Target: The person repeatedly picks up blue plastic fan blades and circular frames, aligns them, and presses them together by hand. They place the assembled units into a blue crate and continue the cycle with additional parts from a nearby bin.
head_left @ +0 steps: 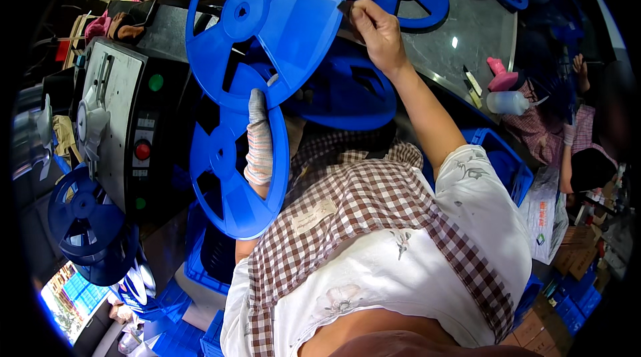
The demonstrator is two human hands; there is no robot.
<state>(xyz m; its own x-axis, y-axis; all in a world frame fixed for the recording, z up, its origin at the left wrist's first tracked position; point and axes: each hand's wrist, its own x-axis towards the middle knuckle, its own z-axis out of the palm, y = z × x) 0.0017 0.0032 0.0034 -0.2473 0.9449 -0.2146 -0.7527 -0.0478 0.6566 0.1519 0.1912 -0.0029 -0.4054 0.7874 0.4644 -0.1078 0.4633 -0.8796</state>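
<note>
As hands (374,26) grip, reel (267,23) sits between.

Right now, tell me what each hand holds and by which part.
Both hands hold the upper blue reel: the right hand grips its right rim, the left hand, in a knit sleeve, its lower rim.

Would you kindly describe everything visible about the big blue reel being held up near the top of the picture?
The blue reel is a large, flat round disc of glossy plastic, with a raised central hub, a small centre hole and wedge-shaped cut-outs. It is held up tilted above the work table. The right hand pinches its right rim, and the left hand, in a knit finger sleeve, touches its lower edge. A second blue reel stands just below.
</note>
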